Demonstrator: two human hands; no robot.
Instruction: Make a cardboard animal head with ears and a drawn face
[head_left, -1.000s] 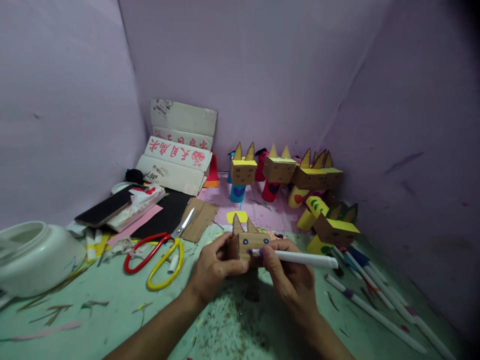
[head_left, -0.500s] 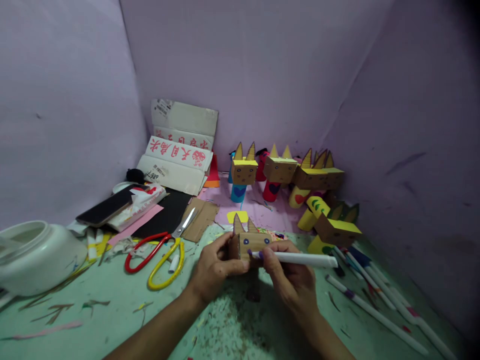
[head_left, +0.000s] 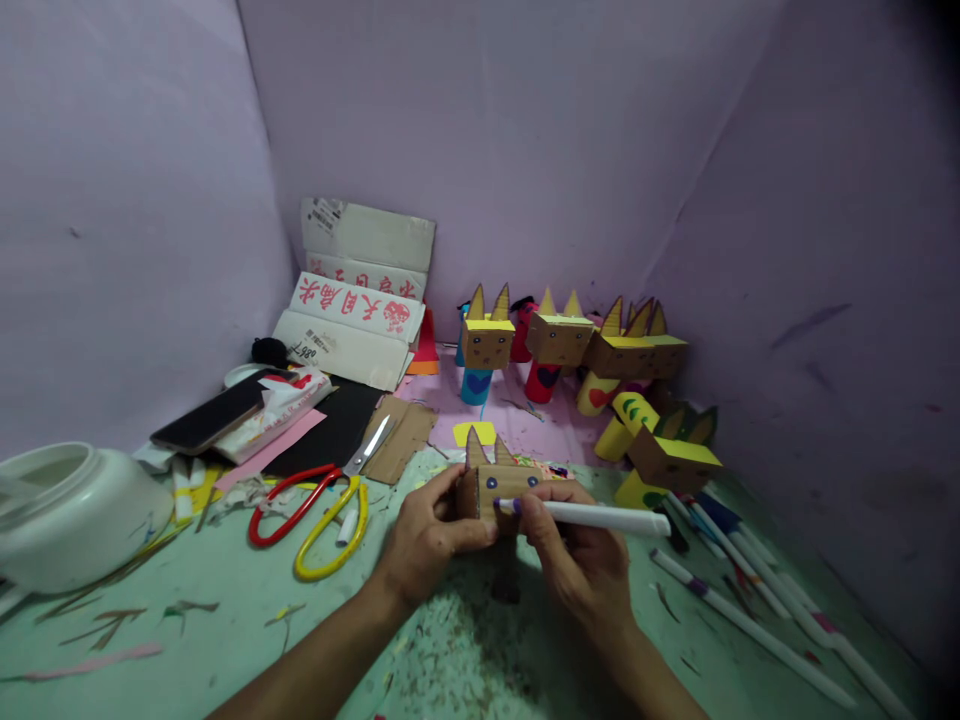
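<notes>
My left hand [head_left: 427, 530] grips the left side of a small cardboard box head [head_left: 480, 492] that has two pointed ears and two drawn dark eyes. A white marker [head_left: 600, 516] with a purple tip lies in the closed fingers of my right hand [head_left: 577, 540]. Its tip meets the front of the head, or hovers just off it, below the left eye; I cannot tell which. The right fingers cover the head's lower right part. Just behind the head lies a yellow paper piece [head_left: 475, 433].
Scissors [head_left: 330, 510] with red and yellow handles lie left of my hands. A white pot [head_left: 82, 510], a phone [head_left: 217, 410] and folded cardboard [head_left: 360, 310] are further left. Finished-looking figures [head_left: 487, 350] stand behind, and several markers [head_left: 750, 620] lie to the right.
The marker and my right fingers have shifted very slightly to the left. My left hand and the cardboard head stay in place.
</notes>
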